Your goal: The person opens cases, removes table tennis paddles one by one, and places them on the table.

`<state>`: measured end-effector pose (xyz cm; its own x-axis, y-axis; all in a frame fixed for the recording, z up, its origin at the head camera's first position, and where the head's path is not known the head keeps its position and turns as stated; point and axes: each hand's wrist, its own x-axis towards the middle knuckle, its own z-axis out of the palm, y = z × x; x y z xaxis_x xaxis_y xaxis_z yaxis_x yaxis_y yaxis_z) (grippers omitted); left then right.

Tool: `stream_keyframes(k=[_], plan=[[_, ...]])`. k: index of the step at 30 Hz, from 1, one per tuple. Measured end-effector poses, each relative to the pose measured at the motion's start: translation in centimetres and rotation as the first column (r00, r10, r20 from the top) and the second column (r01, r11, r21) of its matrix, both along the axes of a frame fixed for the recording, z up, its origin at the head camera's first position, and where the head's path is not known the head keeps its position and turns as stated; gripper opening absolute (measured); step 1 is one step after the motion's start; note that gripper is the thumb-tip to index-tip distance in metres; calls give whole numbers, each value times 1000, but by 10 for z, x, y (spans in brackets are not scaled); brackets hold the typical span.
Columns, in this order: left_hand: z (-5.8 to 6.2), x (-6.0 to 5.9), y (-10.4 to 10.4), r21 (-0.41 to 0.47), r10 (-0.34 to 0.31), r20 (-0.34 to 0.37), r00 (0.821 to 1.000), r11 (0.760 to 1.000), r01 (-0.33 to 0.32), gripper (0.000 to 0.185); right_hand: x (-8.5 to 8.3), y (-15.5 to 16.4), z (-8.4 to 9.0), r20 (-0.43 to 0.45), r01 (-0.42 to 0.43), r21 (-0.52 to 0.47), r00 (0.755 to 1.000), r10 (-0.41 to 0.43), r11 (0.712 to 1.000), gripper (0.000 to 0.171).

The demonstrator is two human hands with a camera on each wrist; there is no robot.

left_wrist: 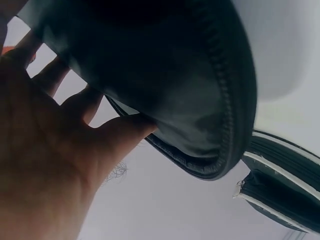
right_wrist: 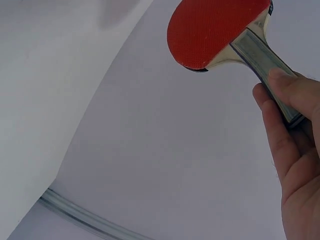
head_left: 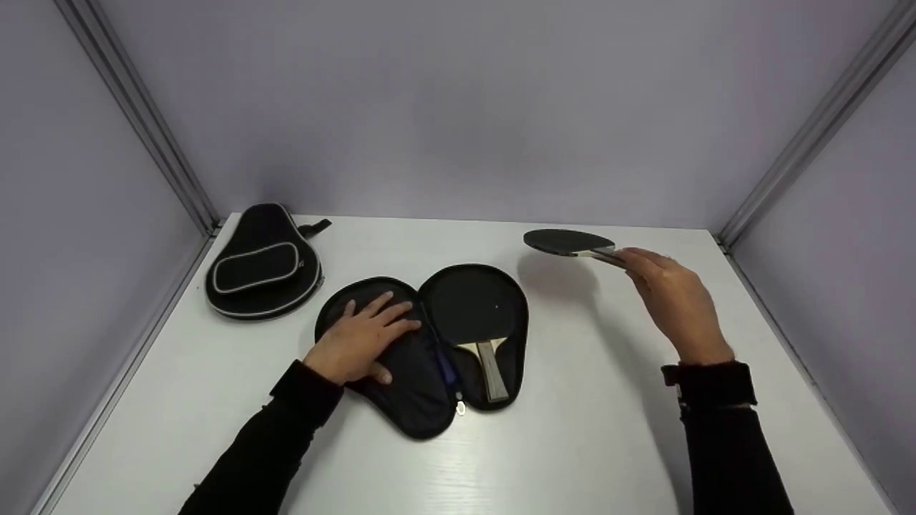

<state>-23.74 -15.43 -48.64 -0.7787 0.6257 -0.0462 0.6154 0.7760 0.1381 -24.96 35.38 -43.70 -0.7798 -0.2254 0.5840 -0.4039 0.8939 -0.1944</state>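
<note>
left hand (head_left: 361, 340) flat, fingers spread on open case (head_left: 422, 350) | right hand (head_left: 669, 300) grips lifted paddle (head_left: 569, 242) by handle; second paddle (head_left: 476, 322) inside case

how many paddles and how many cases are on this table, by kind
paddles: 2, one held above the table by the right hand (held paddle), one lying in the open case (paddle in case)
cases: 2, the open case under the left hand and a zipped case
total: 4

Matt black cloth open case (head_left: 422, 343); the held paddle (right_wrist: 215, 32) shows pebbly red rubber (wooden handle); smooth white desk (head_left: 572, 429) by its near edge.
</note>
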Motion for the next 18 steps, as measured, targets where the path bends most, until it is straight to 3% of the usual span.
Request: stream_keyframes(k=[18], plan=[[-2, 2, -4, 50, 21, 37, 999, 998, -23, 95, -6, 55, -4, 50, 220, -146, 975, -215, 965, 38]])
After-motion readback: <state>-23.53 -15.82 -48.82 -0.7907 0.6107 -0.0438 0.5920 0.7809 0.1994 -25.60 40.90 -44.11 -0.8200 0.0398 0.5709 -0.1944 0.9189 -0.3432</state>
